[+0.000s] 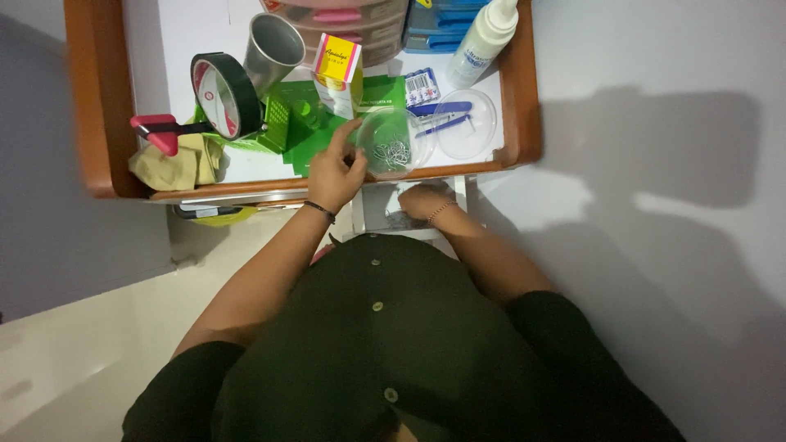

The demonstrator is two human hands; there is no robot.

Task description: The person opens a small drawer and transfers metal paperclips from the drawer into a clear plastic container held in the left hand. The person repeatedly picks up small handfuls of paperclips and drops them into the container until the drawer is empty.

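Observation:
My left hand (334,170) reaches over the desk's front edge and pinches the near rim of a clear round dish (391,147) that holds several metal paper clips. My right hand (426,200) lies lower, knuckles up, on a white sheet (378,211) on a pull-out shelf just below the wooden desk rim (524,90). Its fingers are curled under, so whether it holds anything is hidden. A small grey item (401,219) lies by its fingertips.
On the desk lie a green mat (315,139), a black tape roll (225,94), a metal cup (274,45), a yellow-pink box (340,69), a clear lid (471,123) under a blue pen, a white glue bottle (489,33), a red-handled tool (160,131) and a yellow cloth (176,164).

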